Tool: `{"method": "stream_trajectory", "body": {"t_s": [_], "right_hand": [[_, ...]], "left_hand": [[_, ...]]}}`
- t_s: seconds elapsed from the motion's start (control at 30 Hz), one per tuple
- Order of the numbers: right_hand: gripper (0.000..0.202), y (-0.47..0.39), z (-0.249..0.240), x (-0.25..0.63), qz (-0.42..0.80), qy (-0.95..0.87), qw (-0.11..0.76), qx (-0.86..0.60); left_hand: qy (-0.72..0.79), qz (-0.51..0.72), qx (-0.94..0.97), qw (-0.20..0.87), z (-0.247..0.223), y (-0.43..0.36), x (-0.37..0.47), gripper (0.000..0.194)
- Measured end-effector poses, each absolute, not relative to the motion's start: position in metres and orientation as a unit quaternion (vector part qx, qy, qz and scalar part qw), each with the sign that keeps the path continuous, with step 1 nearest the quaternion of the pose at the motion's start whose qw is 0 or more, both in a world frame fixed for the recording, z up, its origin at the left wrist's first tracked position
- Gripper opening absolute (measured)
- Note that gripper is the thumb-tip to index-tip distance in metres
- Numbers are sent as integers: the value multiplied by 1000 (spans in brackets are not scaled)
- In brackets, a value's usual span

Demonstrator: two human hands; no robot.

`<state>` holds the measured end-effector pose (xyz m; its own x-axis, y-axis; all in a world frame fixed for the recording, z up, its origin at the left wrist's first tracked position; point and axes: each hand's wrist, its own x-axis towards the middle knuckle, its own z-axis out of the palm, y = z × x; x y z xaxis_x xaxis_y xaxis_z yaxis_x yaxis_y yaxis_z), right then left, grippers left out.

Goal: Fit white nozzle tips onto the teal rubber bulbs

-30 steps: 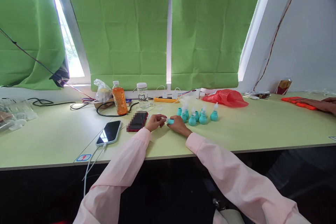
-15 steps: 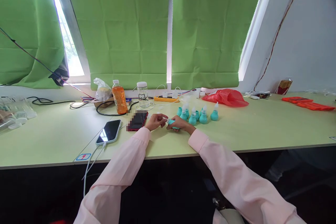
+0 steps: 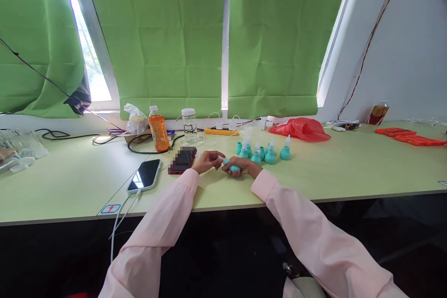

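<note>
My right hand (image 3: 239,166) is wrapped round a teal nasal aspirator bulb (image 3: 233,168), its neck pointing left. At that neck, my left hand (image 3: 209,161) pinches the small clear nozzle (image 3: 221,159); whether it is fully seated I cannot tell. Both hands are just above the table, fingers nearly touching. Behind and to the right of them, several more teal bulbs (image 3: 269,156) stand upright, most with clear pointed nozzles. One bulb with a nozzle (image 3: 285,152) stands a little apart on the right.
A dark phone with a red edge (image 3: 183,160) and a charging phone (image 3: 144,175) lie to the left. Behind stand an orange drink bottle (image 3: 159,130) and a clear jar (image 3: 189,126), near a yellow power strip (image 3: 220,132). A red plastic bag (image 3: 300,129) lies at the back right.
My right hand has turned a little, and more of the teal bulb shows beneath its fingers. The left hand stays at the nozzle; the standing bulbs are unmoved.
</note>
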<state>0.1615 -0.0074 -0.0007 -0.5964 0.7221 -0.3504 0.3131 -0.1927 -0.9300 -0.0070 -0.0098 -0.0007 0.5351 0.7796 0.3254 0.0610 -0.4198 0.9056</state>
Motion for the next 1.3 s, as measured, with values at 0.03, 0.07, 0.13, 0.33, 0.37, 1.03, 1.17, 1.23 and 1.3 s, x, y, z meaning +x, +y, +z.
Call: {"method": "stream_trajectory", "body": {"t_s": [0.03, 0.07, 0.13, 0.33, 0.37, 1.03, 1.17, 1.23, 1.3], "right_hand": [[25, -7, -1, 161, 651, -613, 164, -417], [24, -7, -2, 160, 652, -611, 175, -414], [22, -6, -3, 158, 650, -609, 210, -404], [22, -3, -5, 153, 608, -603, 367, -364], [22, -2, -6, 153, 600, -602, 386, -359], [18, -4, -9, 154, 561, -633, 419, -330], [21, -5, -9, 153, 555, -646, 403, -334], [21, -6, -8, 153, 551, -651, 399, -335], [19, -8, -7, 153, 547, -654, 400, -336]], "left_hand": [[289, 395, 747, 451, 0, -11, -6, 39], [298, 401, 747, 440, 0, -11, -6, 40], [321, 421, 743, 410, 0, -11, -5, 40], [431, 509, 701, 252, 5, -4, -13, 42], [454, 519, 691, 216, 7, -3, -16, 41], [575, 102, 811, -33, 10, -8, -52, 22], [585, 59, 808, -38, 11, -8, -49, 26], [587, 48, 807, -34, 11, -7, -47, 27], [593, 44, 803, -32, 11, -6, -46, 27]]}}
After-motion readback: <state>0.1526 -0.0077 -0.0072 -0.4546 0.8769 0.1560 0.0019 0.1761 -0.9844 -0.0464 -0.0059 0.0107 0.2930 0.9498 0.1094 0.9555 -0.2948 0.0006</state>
